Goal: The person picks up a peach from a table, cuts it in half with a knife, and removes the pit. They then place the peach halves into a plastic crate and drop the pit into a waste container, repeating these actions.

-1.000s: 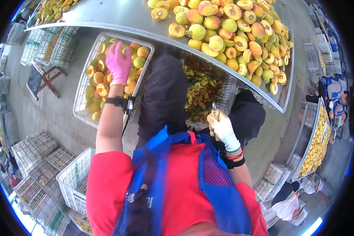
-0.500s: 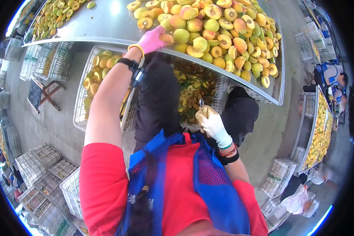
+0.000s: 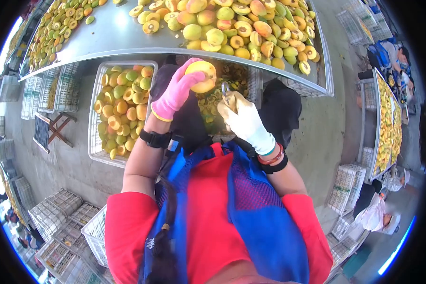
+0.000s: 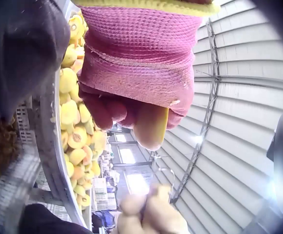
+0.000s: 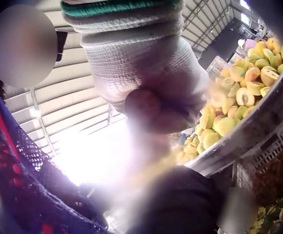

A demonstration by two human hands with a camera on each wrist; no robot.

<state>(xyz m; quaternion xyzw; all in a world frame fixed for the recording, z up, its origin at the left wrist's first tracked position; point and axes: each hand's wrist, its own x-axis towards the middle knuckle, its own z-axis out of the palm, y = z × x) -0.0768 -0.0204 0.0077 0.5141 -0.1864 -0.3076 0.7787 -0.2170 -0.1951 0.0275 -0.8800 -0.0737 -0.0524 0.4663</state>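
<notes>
My left hand (image 3: pixel 172 99), in a pink glove, holds a peach half (image 3: pixel 205 86) with its yellow cut face turned up and the thumb across it. Close beside it, my right hand (image 3: pixel 246 122), in a white glove with a tan palm, grips a small tool with a metal loop (image 3: pixel 225 86) at its tip. The loop stands just right of the peach half, apart from it. In the right wrist view, the round butt of the tool's handle (image 5: pixel 142 104) shows inside the curled fingers. Both hands are above the lap, in front of the metal table (image 3: pixel 123 40).
Peach halves (image 3: pixel 244 28) are heaped on the table, with a second pile (image 3: pixel 64 26) at far left. A white crate (image 3: pixel 93 137) of peach halves stands left of the knees. Between the legs sits a crate of scraps (image 3: pixel 213 106). A folding stool (image 3: pixel 54 130) stands further left.
My left hand has gone from the crate of peaches to the table's edge, taken a peach half there and brought it back before the right hand. The right hand has risen slightly with the tool.
</notes>
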